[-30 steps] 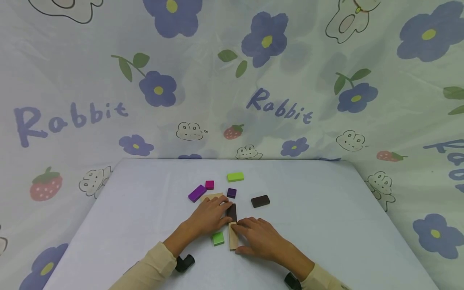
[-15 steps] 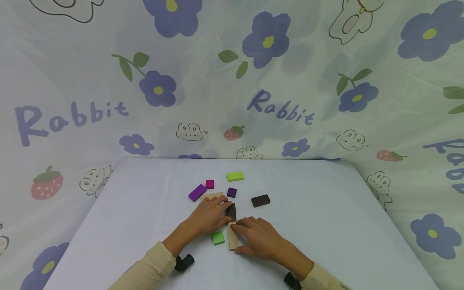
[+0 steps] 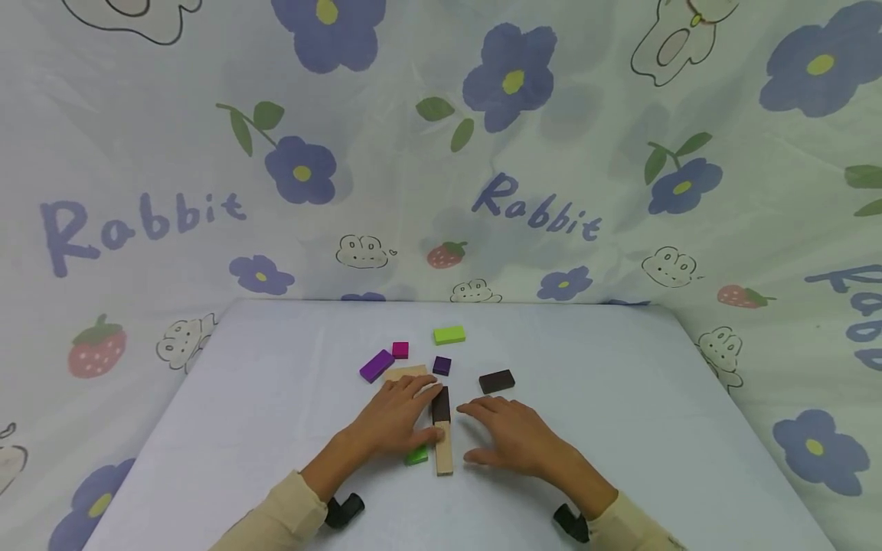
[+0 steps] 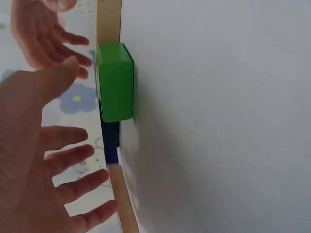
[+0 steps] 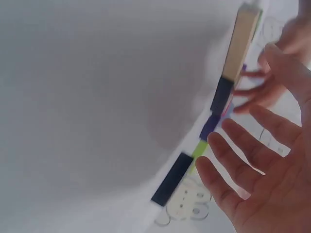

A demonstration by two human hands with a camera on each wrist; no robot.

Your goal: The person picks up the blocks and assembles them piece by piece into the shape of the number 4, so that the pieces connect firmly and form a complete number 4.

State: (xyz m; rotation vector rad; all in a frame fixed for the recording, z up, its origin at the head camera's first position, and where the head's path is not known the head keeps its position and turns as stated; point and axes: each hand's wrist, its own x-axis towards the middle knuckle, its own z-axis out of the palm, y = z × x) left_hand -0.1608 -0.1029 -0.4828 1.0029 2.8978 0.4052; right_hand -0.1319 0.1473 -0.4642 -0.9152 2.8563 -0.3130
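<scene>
Main risk, I'd judge: the row getting knocked crooked. Left hand (image 3: 400,413) sits right against it, thumb tip over the left edge of the tan block (image 3: 444,459), index finger by the far end of the dark block (image 3: 441,405); any sideways drift of thumb or finger could split the joint or twist one piece. Contact there can't be confirmed. Next risk: the green block (image 3: 416,457), partly hidden under the left hand, could be shoved into the row if that hand drops or drags. Right hand (image 3: 513,432) is just right of the row, apart from it; swinging in too fast could bump the row, and its fingers are also near the loose dark brown block (image 3: 497,381).

Row looks: two bars end to end, seemingly touching, lying flat on the table (image 3: 620,459) at lower centre of the head frame, pointing away from the person. Near bar pale, plain, wood-coloured, long and narrow; far bar blackish brown, shorter. Alignment close to straight, maybe a slight offset at the joint.

Hands: both released, fingers spread and fairly straight, neither grasping anything.

Others, above the row in the head frame: second tan piece (image 3: 405,372) partly behind the left hand, purple block (image 3: 377,366), magenta block (image 3: 400,350), dark violet block (image 3: 442,366), lime block (image 3: 449,335).
</scene>
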